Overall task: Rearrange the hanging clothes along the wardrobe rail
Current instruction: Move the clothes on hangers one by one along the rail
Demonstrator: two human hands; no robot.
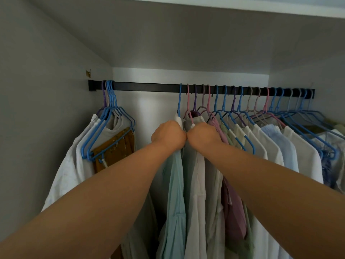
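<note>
A black rail [149,86] runs across the wardrobe. A small bunch of garments on blue and purple hangers [110,116] hangs at its left end. After a bare gap, a long row of pale shirts on blue, pink and purple hangers [242,113] fills the rail to the right. My left hand [168,134] grips the shoulder of a pale mint garment [174,184] on a blue hanger at the row's left end. Right beside it, my right hand [203,136] grips the shoulder of the neighbouring grey-white shirt [195,184] on a pink hanger. The fingers of both hands are hidden in fabric.
The left wardrobe wall [46,90] stands close to the left bunch. A mustard-brown patterned cloth [115,146] hangs among those garments. A shelf underside [186,34] slopes overhead. The white back panel [153,109] shows in the gap between the groups.
</note>
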